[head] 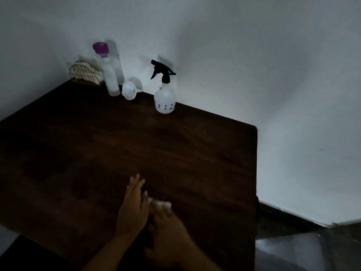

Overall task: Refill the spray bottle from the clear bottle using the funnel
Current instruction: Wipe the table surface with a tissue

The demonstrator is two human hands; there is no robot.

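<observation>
A dark wooden surface point(93, 153) fills most of the head view and stands against a pale wall point(254, 55). Both forearms come in from the bottom edge, close together over the near part of the surface.

The left hand point(133, 208) lies palm-down with its fingers straight and pointing away from the person. The right hand point(168, 225) is just beside it, blurred, with its knuckles up.

All the task's things stand well apart from the hands, in a row at the far edge by the wall. The clear bottle point(110, 75) is tall and upright, with a purple cap point(100, 47). The spray bottle point(165, 98) to its right is translucent white with small dark dots and a black trigger head point(162, 70). Between them the white funnel point(129, 90) lies on its side, mouth toward the camera. A wire holder point(83, 75) sits left of the clear bottle.

The left hand is spread and holds nothing. The right hand's fingers curl around a small white wad point(161, 204) that touches the surface.
</observation>
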